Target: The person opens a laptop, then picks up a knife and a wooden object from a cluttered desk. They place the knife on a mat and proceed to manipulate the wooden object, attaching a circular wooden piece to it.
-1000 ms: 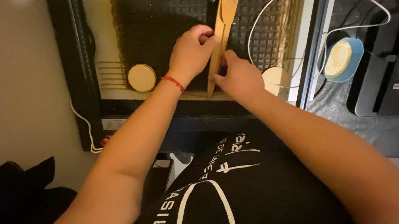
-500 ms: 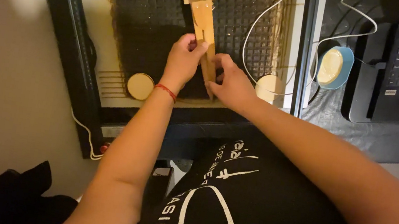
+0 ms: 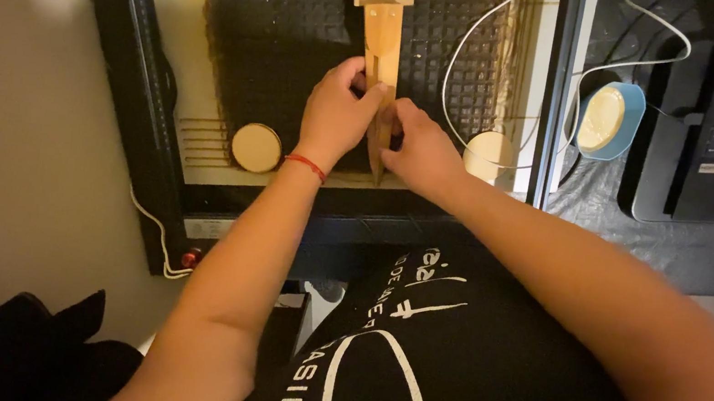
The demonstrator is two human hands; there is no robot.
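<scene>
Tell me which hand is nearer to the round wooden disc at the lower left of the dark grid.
Left. The left hand grips the long wooden piece just right of the disc; the right hand lies farther right.

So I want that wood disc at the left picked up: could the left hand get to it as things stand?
Probably yes. The disc lies bare just left of the left hand with nothing between them, but that hand now grips the wooden strip and would have to let go.
</scene>
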